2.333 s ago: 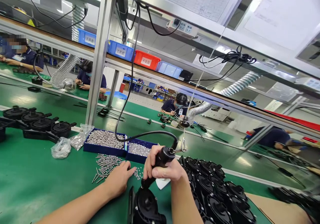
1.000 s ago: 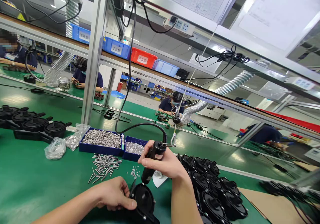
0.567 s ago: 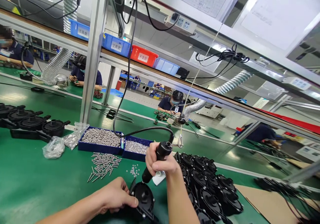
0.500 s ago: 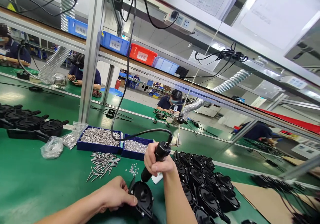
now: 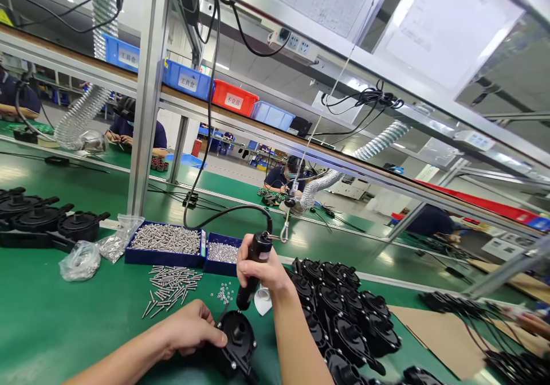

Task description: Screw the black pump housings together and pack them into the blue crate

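Note:
My left hand [image 5: 191,330] grips the left edge of a round black plastic housing [image 5: 240,336], its thumb resting on the rim. Bright screw heads show around that rim. In my right hand [image 5: 262,267] is a black electric screwdriver [image 5: 254,276], tilted slightly, its lower end at the housing's upper edge. A black cable runs from the tool's top, and a metal hook there meets a hanging cord. Loose screws [image 5: 174,285] lie left of the tool, with small nuts [image 5: 224,292] nearer to it. A white piece [image 5: 263,301] lies behind my right wrist.
Blue trays hold screws [image 5: 165,257] and nuts [image 5: 221,266] behind my hands. Several finished-looking black housings [image 5: 344,310] crowd the right, beside cardboard [image 5: 442,339]; others [image 5: 79,224] stand left near plastic bags [image 5: 80,260]. A metal post [image 5: 146,104] rises ahead. Co-workers sit across the bench.
The whole view has shifted a little, so the bench things appear further left. The screwdriver stands somewhat more upright, still at the housing's upper rim. Both hands keep their grips.

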Demonstrator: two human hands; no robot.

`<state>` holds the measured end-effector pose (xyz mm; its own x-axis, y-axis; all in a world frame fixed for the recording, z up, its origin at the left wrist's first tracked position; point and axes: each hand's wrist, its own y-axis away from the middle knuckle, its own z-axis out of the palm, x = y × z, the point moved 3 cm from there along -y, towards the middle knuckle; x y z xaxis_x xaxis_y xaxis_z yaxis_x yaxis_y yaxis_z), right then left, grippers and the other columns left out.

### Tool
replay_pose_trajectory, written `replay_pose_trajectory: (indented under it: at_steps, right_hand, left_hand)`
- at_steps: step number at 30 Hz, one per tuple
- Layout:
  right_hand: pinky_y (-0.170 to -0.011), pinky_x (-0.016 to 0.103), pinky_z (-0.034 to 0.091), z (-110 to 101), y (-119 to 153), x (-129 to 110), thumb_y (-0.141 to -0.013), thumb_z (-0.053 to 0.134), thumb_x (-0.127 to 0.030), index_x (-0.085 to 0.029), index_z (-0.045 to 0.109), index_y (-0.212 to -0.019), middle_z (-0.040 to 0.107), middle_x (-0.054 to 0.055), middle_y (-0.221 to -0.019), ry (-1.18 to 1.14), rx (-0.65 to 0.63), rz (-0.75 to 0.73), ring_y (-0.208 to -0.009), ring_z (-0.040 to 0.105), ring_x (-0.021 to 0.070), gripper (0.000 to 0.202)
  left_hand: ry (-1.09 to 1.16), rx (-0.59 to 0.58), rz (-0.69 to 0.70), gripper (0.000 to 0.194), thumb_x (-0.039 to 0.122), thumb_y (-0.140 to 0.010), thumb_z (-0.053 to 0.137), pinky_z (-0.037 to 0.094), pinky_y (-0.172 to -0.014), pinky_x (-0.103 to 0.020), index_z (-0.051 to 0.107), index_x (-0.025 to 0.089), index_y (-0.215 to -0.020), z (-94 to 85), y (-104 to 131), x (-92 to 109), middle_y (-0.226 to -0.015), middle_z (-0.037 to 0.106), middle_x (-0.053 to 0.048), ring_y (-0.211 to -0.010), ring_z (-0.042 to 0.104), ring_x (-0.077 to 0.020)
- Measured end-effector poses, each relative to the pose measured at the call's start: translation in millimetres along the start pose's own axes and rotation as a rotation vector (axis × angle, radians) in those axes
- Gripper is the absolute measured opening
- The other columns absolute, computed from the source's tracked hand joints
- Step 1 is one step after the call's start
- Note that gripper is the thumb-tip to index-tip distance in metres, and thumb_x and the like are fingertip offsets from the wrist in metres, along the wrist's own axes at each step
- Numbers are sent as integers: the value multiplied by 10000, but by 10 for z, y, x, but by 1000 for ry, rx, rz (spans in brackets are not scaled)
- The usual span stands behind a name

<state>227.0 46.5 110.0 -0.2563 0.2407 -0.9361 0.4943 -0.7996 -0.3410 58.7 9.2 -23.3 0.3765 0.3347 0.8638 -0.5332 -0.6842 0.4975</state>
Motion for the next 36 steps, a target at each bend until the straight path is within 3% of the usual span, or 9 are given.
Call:
replay_pose_trajectory:
  at_steps: [4, 6, 12, 20, 25, 30, 33, 36]
  right_hand:
    - [-550, 289, 547, 114, -17, -135, -751, 954, -393, -211, 575, -839, 631, -39, -606, 39, 177, -145, -547, 720, 209, 430]
    - [-539, 291, 542, 188, -12, -171, -771, 935, -397, -220, 560, -826, 606, -47, -600, -15, 195, -223, -525, 701, 200, 418]
    - [-447, 263, 482, 361, 1, -72, -747, 937, -417, -236, 508, -801, 578, -50, -543, -108, 45, -150, -442, 651, 193, 469]
    - [-454, 251, 496, 394, -27, 17, -760, 936, -433, -230, 512, -829, 601, -46, -567, -79, -13, -72, -464, 669, 190, 476]
    - [-444, 233, 474, 407, -16, 46, -774, 927, -417, -227, 519, -825, 573, -65, -551, -105, -46, -83, -414, 605, 148, 453]
    - [-457, 225, 489, 391, -14, 131, -779, 919, -338, -220, 552, -832, 602, -49, -573, -149, -123, -109, -466, 656, 165, 390]
    - [-366, 185, 411, 418, -36, 192, -753, 926, -264, -220, 534, -785, 581, -62, -554, -294, -227, -105, -365, 556, 117, 395]
    - [-330, 184, 387, 442, -43, 226, -707, 954, -265, -218, 527, -722, 552, -67, -521, -348, -244, -84, -318, 464, 85, 430]
  left_hand:
    - [2, -53, 28, 497, 498, -544, 888, 59, -404, -299, 453, 259, -559, -96, -38, 15, -382, 319, 115, -367, 179, -62]
    - [8, -82, 39, 526, 522, -550, 900, 50, -400, -309, 444, 258, -542, -117, -50, 4, -374, 316, 111, -354, 177, -63]
    - [-4, -103, 65, 549, 565, -579, 904, 51, -404, -319, 454, 254, -537, -104, -9, 31, -378, 318, 102, -361, 176, -69]
    - [2, -105, 59, 538, 554, -562, 903, 40, -413, -325, 458, 253, -548, -103, 13, 68, -393, 328, 101, -365, 177, -69]
    - [1, -124, 64, 497, 537, -593, 886, 40, -428, -338, 480, 254, -558, -110, -14, 17, -393, 304, 103, -374, 165, -79]
    - [-24, -72, 116, 505, 569, -569, 898, 84, -487, -330, 516, 240, -568, -127, -88, -45, -440, 375, 93, -432, 226, -85]
    - [-47, -33, 190, 568, 601, -516, 937, 125, -533, -314, 517, 220, -554, -147, -134, -51, -481, 417, 85, -501, 286, -86]
    - [-49, -75, 164, 623, 670, -488, 950, 111, -505, -318, 521, 230, -584, -155, -151, -68, -479, 428, 93, -474, 270, -83]
